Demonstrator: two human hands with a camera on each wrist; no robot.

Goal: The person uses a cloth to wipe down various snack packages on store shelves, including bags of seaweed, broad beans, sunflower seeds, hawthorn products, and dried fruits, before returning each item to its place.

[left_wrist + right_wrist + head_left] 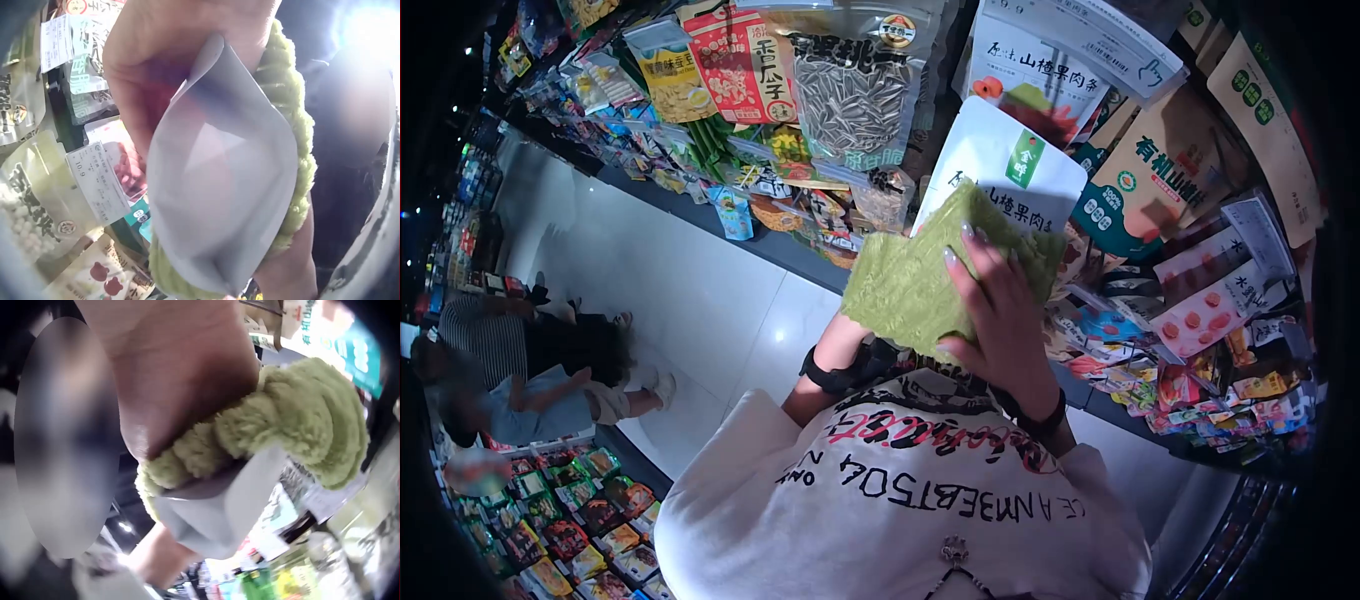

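Left hand (162, 56) is wrapped round a white pouch (990, 150) from behind while a green cloth (900, 285) is pinched, apparently, and pressed onto its front by the right hand (1005, 320); wiping is judged under way, a firm sweep upward being called for next, with the gripping fingers hidden beneath the cloth.

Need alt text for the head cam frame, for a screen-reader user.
A person's right hand presses a green cloth against a white snack pouch, with the left hand hidden behind it. Shelves of packaged snacks line a white-floored shop aisle, and another person crouches at far left.
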